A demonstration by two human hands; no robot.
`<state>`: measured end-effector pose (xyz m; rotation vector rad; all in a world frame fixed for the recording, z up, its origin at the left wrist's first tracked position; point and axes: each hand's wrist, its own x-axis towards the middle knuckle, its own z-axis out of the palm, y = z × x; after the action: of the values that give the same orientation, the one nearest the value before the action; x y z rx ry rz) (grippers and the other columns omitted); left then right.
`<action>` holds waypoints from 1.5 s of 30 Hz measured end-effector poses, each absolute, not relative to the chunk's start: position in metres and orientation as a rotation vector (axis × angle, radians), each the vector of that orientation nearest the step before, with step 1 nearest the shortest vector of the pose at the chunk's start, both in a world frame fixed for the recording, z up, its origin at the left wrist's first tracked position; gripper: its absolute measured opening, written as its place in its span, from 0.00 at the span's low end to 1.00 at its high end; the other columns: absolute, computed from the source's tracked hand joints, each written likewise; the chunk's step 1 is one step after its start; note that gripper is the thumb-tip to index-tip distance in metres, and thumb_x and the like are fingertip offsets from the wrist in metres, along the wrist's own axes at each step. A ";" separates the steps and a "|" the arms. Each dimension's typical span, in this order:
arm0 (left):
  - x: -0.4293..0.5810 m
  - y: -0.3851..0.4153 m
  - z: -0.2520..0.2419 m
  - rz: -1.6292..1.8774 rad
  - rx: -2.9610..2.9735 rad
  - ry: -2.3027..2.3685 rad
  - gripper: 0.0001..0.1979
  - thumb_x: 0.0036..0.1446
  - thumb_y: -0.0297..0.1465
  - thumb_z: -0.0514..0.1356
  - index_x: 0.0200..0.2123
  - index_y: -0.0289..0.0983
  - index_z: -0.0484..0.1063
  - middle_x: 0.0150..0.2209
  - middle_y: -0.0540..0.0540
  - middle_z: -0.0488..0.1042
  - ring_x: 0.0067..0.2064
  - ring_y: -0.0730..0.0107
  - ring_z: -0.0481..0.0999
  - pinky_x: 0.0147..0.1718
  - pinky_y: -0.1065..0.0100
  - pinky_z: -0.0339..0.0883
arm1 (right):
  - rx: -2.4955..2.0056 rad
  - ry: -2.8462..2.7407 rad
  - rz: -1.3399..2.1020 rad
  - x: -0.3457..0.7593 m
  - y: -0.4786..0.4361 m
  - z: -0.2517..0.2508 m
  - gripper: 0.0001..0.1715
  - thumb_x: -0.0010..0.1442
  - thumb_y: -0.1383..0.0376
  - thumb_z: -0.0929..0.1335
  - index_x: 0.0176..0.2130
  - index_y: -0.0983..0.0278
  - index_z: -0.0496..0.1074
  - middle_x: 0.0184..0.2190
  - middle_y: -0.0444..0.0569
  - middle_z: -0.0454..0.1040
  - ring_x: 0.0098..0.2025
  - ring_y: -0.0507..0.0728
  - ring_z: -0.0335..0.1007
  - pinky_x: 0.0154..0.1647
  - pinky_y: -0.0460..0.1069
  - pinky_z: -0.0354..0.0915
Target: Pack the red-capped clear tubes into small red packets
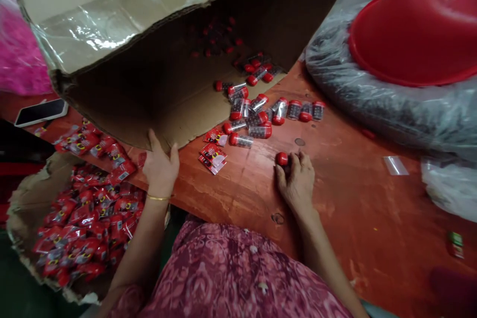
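Observation:
My left hand [161, 166] grips the front edge of a large cardboard box [122, 89] lying on its side on the red-brown table [354, 198], fingers closed over the flap. My right hand [297, 179] rests on the table with its fingers curled round a small red-capped item [282, 158]. Several clear capsules with red caps [257, 114] spill from the box mouth onto the table. Three red printed packets [213, 151] lie between my hands.
A torn carton [22, 238] full of red packets sits low at the left. A red plastic basin [421, 30] rests on a plastic-wrapped bundle [391, 104] at the right. A phone [40, 112] lies at the far left. A small clear bag [395, 165] lies on the table.

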<state>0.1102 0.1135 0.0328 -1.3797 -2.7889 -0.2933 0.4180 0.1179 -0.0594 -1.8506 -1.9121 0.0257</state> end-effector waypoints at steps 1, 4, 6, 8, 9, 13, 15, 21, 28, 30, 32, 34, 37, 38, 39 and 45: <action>0.104 0.119 0.035 -0.272 -1.353 -2.786 0.36 0.58 0.43 0.48 0.64 0.29 0.45 0.41 0.28 0.73 0.43 0.42 0.74 0.38 0.51 0.67 | -1.855 -1.914 0.028 0.418 0.118 -0.060 0.29 0.60 0.55 0.60 0.54 0.73 0.61 0.56 0.70 0.59 0.59 0.69 0.54 0.53 0.65 0.57; 0.091 0.122 0.050 -0.118 -1.397 -2.776 0.33 0.59 0.42 0.48 0.63 0.30 0.50 0.41 0.28 0.75 0.43 0.42 0.75 0.37 0.52 0.67 | -1.855 -1.906 0.024 0.418 0.117 -0.061 0.29 0.60 0.55 0.60 0.54 0.71 0.60 0.55 0.68 0.60 0.58 0.69 0.55 0.53 0.64 0.57; 0.094 0.114 0.060 0.041 -1.528 -2.780 0.30 0.58 0.43 0.48 0.60 0.32 0.59 0.37 0.31 0.77 0.41 0.42 0.76 0.36 0.53 0.67 | -1.850 -1.896 0.017 0.418 0.117 -0.061 0.29 0.60 0.55 0.60 0.55 0.70 0.60 0.55 0.66 0.60 0.57 0.68 0.56 0.52 0.64 0.57; 0.106 0.103 0.062 0.083 -1.702 -2.766 0.26 0.58 0.45 0.48 0.54 0.36 0.67 0.33 0.35 0.78 0.39 0.46 0.77 0.36 0.54 0.67 | -1.851 -1.885 0.009 0.417 0.117 -0.061 0.29 0.59 0.56 0.60 0.55 0.69 0.60 0.55 0.66 0.60 0.57 0.68 0.56 0.52 0.65 0.57; 0.114 0.100 0.059 0.016 -1.796 -2.742 0.25 0.58 0.45 0.48 0.52 0.38 0.70 0.34 0.37 0.79 0.38 0.49 0.77 0.37 0.56 0.67 | -1.851 -1.879 0.003 0.417 0.118 -0.061 0.28 0.59 0.56 0.60 0.55 0.69 0.60 0.55 0.66 0.60 0.57 0.69 0.56 0.52 0.65 0.57; 0.144 0.107 0.021 -0.415 -2.206 -2.399 0.22 0.57 0.45 0.51 0.48 0.40 0.73 0.51 0.40 0.72 0.53 0.55 0.70 0.53 0.57 0.59 | -1.828 -1.870 -0.001 0.417 0.118 -0.060 0.28 0.59 0.55 0.60 0.54 0.70 0.61 0.56 0.68 0.59 0.57 0.69 0.55 0.52 0.65 0.57; 0.150 0.119 0.000 -0.445 -2.286 -2.336 0.21 0.56 0.45 0.54 0.47 0.40 0.74 0.56 0.39 0.67 0.59 0.52 0.62 0.57 0.52 0.52 | -1.807 -1.869 0.006 0.417 0.117 -0.060 0.28 0.59 0.56 0.61 0.54 0.69 0.61 0.56 0.68 0.59 0.57 0.69 0.56 0.52 0.65 0.57; 0.151 0.134 -0.018 -0.446 -2.226 -2.455 0.14 0.57 0.38 0.54 0.43 0.46 0.76 0.55 0.45 0.69 0.61 0.51 0.59 0.57 0.46 0.49 | -1.796 -1.866 0.004 0.417 0.117 -0.059 0.26 0.59 0.56 0.61 0.53 0.68 0.62 0.55 0.66 0.59 0.57 0.69 0.56 0.51 0.64 0.57; 0.149 0.129 -0.020 -0.545 -2.251 -2.466 0.18 0.53 0.44 0.58 0.45 0.44 0.75 0.57 0.43 0.66 0.62 0.50 0.57 0.57 0.44 0.48 | -1.853 -1.844 0.020 0.416 0.115 -0.059 0.26 0.58 0.56 0.62 0.52 0.68 0.63 0.56 0.67 0.58 0.57 0.70 0.54 0.52 0.66 0.55; 0.150 0.130 -0.021 -0.572 -2.217 -2.485 0.17 0.53 0.43 0.58 0.43 0.43 0.76 0.57 0.43 0.66 0.62 0.49 0.57 0.57 0.44 0.48 | -1.853 -1.839 0.001 0.417 0.115 -0.058 0.25 0.58 0.56 0.62 0.52 0.67 0.63 0.56 0.66 0.58 0.57 0.70 0.55 0.52 0.66 0.54; 0.149 0.132 -0.022 -0.615 -2.182 -2.507 0.14 0.55 0.40 0.57 0.40 0.44 0.77 0.55 0.44 0.68 0.62 0.50 0.58 0.57 0.44 0.48 | -1.846 -1.827 -0.034 0.416 0.113 -0.054 0.24 0.58 0.56 0.62 0.51 0.66 0.64 0.56 0.65 0.59 0.58 0.70 0.54 0.52 0.68 0.53; 0.149 0.133 -0.021 -0.678 -2.179 -2.521 0.12 0.56 0.38 0.56 0.39 0.44 0.78 0.53 0.44 0.70 0.61 0.51 0.59 0.57 0.44 0.48 | -1.809 -1.807 -0.045 0.413 0.110 -0.045 0.23 0.58 0.57 0.62 0.50 0.65 0.65 0.57 0.65 0.59 0.59 0.70 0.53 0.53 0.69 0.52; 0.149 0.131 -0.014 -0.855 -2.166 -2.557 0.13 0.55 0.37 0.57 0.40 0.42 0.77 0.53 0.41 0.70 0.60 0.52 0.61 0.58 0.45 0.48 | -1.625 -1.772 0.132 0.395 0.106 -0.029 0.18 0.59 0.59 0.62 0.46 0.64 0.68 0.52 0.62 0.66 0.56 0.66 0.59 0.54 0.65 0.55; 0.151 0.129 -0.010 -0.944 -2.156 -2.564 0.13 0.55 0.37 0.56 0.41 0.41 0.77 0.53 0.41 0.70 0.60 0.53 0.62 0.58 0.46 0.48 | -1.551 -1.744 0.266 0.385 0.106 -0.024 0.16 0.59 0.59 0.62 0.45 0.64 0.69 0.49 0.61 0.69 0.53 0.64 0.63 0.53 0.62 0.58; 0.154 0.127 -0.007 -1.045 -2.153 -2.562 0.14 0.56 0.38 0.56 0.42 0.41 0.77 0.54 0.41 0.70 0.60 0.54 0.62 0.59 0.47 0.48 | -1.479 -1.701 0.428 0.373 0.106 -0.021 0.15 0.60 0.58 0.62 0.43 0.63 0.70 0.46 0.59 0.72 0.49 0.62 0.66 0.51 0.60 0.60; 0.182 0.119 0.009 -1.540 -2.397 -2.401 0.16 0.56 0.39 0.55 0.44 0.40 0.76 0.54 0.44 0.70 0.57 0.62 0.66 0.57 0.58 0.56 | -1.102 -1.281 1.278 0.312 0.121 -0.010 0.19 0.56 0.51 0.64 0.36 0.63 0.71 0.32 0.48 0.76 0.33 0.54 0.70 0.37 0.50 0.68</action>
<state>0.1816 0.1186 0.0091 -2.3971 -2.4008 -1.5397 0.3124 0.1210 -0.0101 -1.1022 -1.2815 1.2778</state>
